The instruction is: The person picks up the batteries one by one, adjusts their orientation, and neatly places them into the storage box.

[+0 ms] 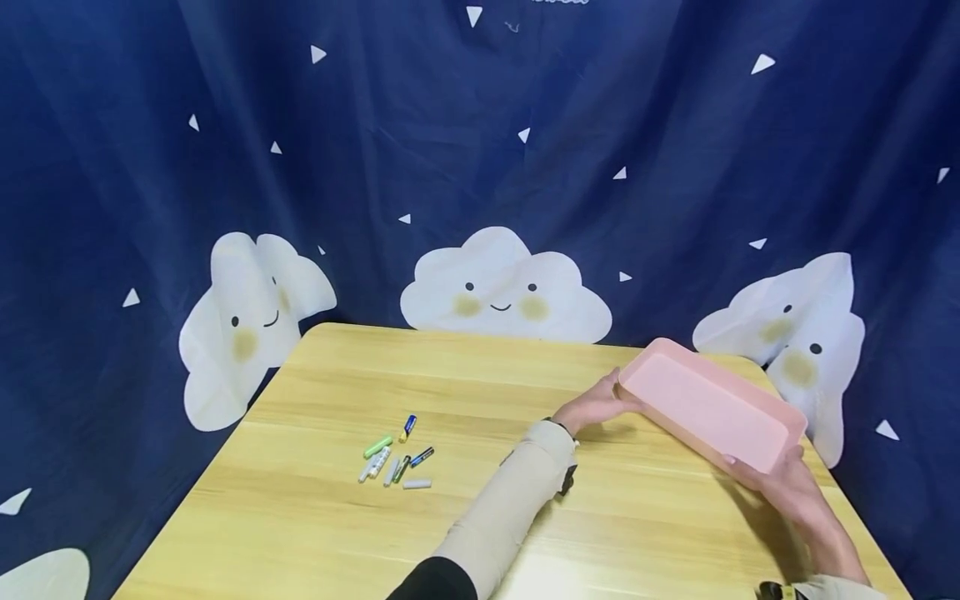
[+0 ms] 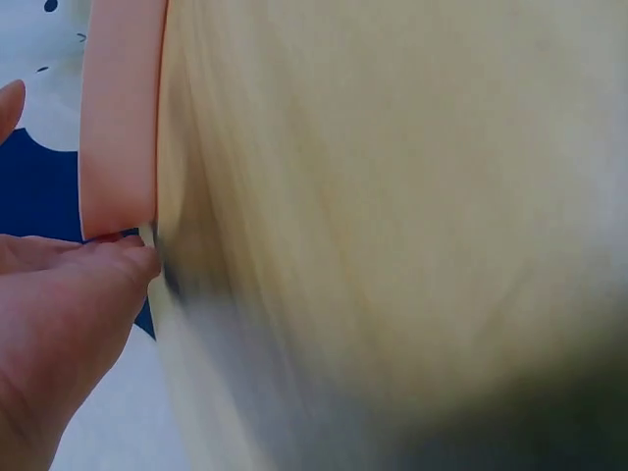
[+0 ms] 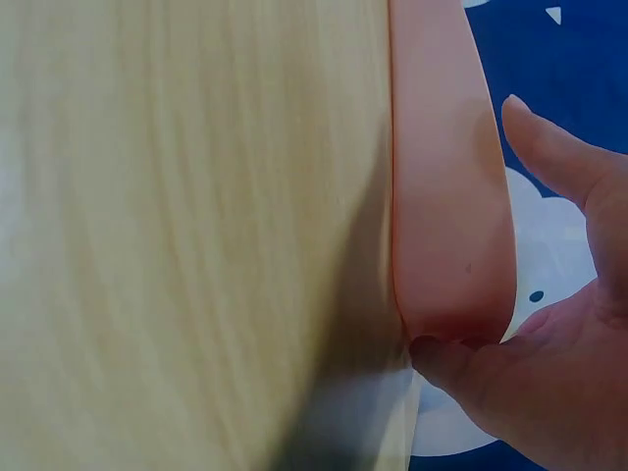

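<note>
A shallow pink rectangular tray [image 1: 712,408] is held at the right side of the table, its open top facing up and towards me. My left hand [image 1: 600,404] grips its left end, and my right hand [image 1: 791,492] grips the near right end. In the left wrist view, fingers [image 2: 108,257] lie at the bottom corner of the tray [image 2: 123,118]. The right wrist view shows fingertips [image 3: 437,355] at the lower corner, with the thumb along the outer side. Whether the tray touches the table cannot be told. Nothing lies inside it.
Several batteries [image 1: 380,461], some green, blue or white, lie loosely grouped on the left half of the wooden table [image 1: 300,533]. A dark blue curtain [image 1: 360,167] with white clouds hangs behind and beside the table.
</note>
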Motion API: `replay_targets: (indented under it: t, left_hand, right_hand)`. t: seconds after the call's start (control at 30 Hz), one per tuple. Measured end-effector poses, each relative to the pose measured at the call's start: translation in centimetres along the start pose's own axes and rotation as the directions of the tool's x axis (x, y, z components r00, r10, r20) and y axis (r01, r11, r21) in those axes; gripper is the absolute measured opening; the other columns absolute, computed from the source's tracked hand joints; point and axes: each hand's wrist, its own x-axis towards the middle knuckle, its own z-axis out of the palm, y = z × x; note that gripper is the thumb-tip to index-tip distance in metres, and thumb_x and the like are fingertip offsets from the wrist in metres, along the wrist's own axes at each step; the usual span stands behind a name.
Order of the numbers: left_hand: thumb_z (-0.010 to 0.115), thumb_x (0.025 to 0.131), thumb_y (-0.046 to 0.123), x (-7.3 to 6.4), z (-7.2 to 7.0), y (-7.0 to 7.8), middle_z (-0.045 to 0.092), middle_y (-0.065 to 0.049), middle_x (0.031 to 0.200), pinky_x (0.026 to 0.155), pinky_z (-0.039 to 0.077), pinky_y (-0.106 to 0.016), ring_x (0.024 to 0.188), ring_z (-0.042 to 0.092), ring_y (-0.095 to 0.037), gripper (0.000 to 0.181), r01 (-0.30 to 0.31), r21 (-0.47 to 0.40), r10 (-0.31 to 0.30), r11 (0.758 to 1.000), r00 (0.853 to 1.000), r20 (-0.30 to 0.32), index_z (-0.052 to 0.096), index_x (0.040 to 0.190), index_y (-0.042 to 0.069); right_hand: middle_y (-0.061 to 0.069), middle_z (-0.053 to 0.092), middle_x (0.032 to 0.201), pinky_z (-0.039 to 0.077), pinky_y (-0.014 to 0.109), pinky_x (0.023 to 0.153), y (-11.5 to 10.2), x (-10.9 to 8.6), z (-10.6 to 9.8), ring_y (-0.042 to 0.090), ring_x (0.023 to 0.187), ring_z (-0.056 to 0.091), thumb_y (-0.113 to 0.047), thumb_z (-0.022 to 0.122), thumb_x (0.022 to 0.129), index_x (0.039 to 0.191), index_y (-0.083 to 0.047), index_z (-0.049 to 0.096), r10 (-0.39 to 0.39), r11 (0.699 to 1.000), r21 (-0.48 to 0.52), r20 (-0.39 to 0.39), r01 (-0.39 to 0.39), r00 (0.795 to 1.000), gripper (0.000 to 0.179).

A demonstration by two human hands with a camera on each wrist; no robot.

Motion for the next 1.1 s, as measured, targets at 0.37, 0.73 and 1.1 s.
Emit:
replay_targets:
  t: [0.37,0.73,1.1]
  left_hand:
    - [0.077,0.088,0.055,0.1,1.0,0.3,0.025,-0.016,0.166,0.122,0.035,-0.033,0.155,0.031,-0.023,0.106,-0.005,0.304,0.035,0.953,0.995,-0.094,0.020,0.166,0.013]
    - [0.090,0.081,0.030,0.4,0.8,0.3,0.057,-0.009,0.138,0.108,0.045,-0.024,0.121,0.057,-0.016,0.082,-0.134,0.234,0.170,0.963,0.975,-0.141,0.050,0.149,0.008]
    - [0.092,0.079,0.029,-0.3,-0.1,0.3,0.058,-0.011,0.148,0.115,0.042,-0.026,0.135,0.056,-0.019,0.098,-0.139,0.246,0.168,0.959,0.980,-0.102,0.039,0.157,0.002]
  right_hand:
    - [0.048,0.025,0.148,0.027,0.017,0.111,0.3,-0.5,0.1,0.038,0.122,0.044,-0.034,0.072,0.096,0.156,0.019,0.000,-0.022,0.999,-0.040,-0.019,0.021,1.000,0.108]
    - [0.039,0.039,0.140,0.039,0.032,0.094,-0.8,-0.7,0.2,0.043,0.120,0.043,-0.042,0.072,0.095,0.155,0.017,0.012,0.000,0.993,-0.120,0.009,0.001,1.000,0.103]
    - [0.041,0.033,0.145,0.037,0.041,0.101,-1.3,-0.7,0.6,0.045,0.127,0.038,-0.043,0.072,0.095,0.155,0.020,0.003,0.040,0.994,-0.102,0.045,-0.035,0.998,0.110]
